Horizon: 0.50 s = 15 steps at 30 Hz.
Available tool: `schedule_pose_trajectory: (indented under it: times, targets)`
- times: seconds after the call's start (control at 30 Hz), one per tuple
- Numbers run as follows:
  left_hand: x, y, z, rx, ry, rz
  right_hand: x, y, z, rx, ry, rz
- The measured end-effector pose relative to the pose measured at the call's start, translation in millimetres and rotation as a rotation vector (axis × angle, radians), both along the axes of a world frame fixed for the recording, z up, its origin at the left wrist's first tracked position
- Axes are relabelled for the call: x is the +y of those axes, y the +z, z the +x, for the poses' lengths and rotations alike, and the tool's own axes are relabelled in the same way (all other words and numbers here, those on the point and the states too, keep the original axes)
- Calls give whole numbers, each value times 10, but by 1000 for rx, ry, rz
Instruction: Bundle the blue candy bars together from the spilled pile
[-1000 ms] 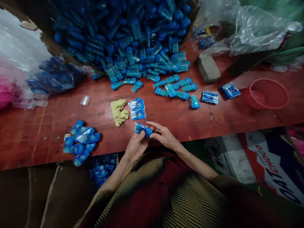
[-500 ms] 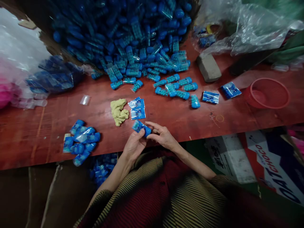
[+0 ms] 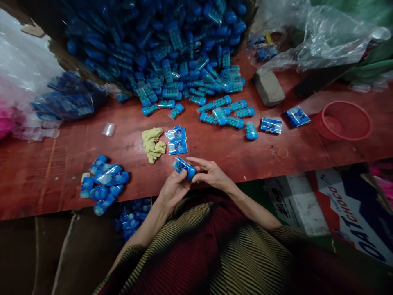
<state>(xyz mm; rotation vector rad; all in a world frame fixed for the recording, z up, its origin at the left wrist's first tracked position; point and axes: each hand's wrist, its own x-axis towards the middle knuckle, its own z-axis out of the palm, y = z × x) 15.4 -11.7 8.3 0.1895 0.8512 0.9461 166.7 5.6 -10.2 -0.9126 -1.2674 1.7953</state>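
A small blue-capped bottle (image 3: 184,168) with a blue printed wrap is held just above the table's front edge. My left hand (image 3: 175,187) grips it from below, thumb across its side. The fingers of my right hand (image 3: 211,174) close around its capped end. Beyond it lie several flat blue printed sleeves (image 3: 178,146) beside a crumpled yellow-green cloth (image 3: 153,146). To the left rests a pile of wrapped blue bottles (image 3: 106,180). Several clear bottles of blue pellets (image 3: 225,114) lie farther back.
A large heap of bottles (image 3: 172,45) spills from a carton at the back. On the right stand a grey block (image 3: 268,88), two blue packs (image 3: 271,125) and a red basket (image 3: 344,135). A bag of blue sleeves (image 3: 64,98) lies left. Printed boxes (image 3: 346,205) are below the table.
The bottle has turned slightly in my fingers, showing more of its side and cap. Both hands stay nearly in place, and the things on the table have not moved.
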Motion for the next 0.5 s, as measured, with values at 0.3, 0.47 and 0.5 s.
schedule_pose_trajectory:
  times: [0.3,0.47,0.5]
  targets:
    - [-19,-7,11,46,48,4,36,6,-43,67,34,-129]
    - [-13,6,-17,80,8,31,23,-65,-44,21,100,-114]
    - [-6,9,-61,116,13,48,29,-81,-46,-7,110,-75]
